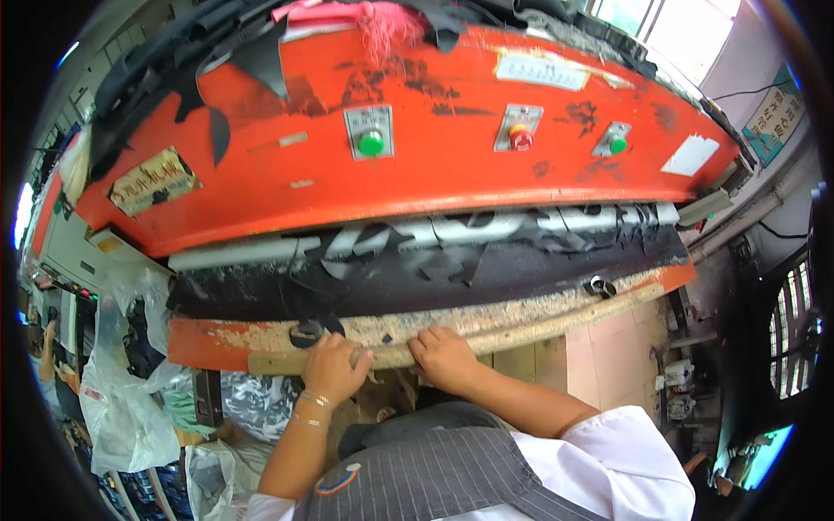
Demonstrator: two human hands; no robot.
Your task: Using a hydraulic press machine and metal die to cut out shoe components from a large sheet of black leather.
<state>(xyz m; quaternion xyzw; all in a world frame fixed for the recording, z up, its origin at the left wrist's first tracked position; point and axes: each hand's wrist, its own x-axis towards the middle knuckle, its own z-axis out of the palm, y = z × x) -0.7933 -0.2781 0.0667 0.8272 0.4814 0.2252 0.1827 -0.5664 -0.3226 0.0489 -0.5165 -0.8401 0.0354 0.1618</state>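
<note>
My left hand (334,366) rests on the worn front ledge (512,326) of a red machine, thumb apart from its bent fingers. Its fingertips lie beside a black ring-shaped cut-out (306,333); whether they touch it I cannot tell. A little to the right, my right hand (445,356) sits on the same ledge with its fingers curled in; what lies under them, if anything, is hidden. Behind the ledge stretches a dark sheet (391,282), with loose black scraps along its far side. Another small black ring (599,286) with a shiny edge lies at the right.
The red machine body (434,165) rises ahead, with green buttons (371,143) and a red one (520,137). A white roll (521,227) runs beneath it. Black material (156,61) is heaped on top. A clear plastic bag (130,408) hangs at the left.
</note>
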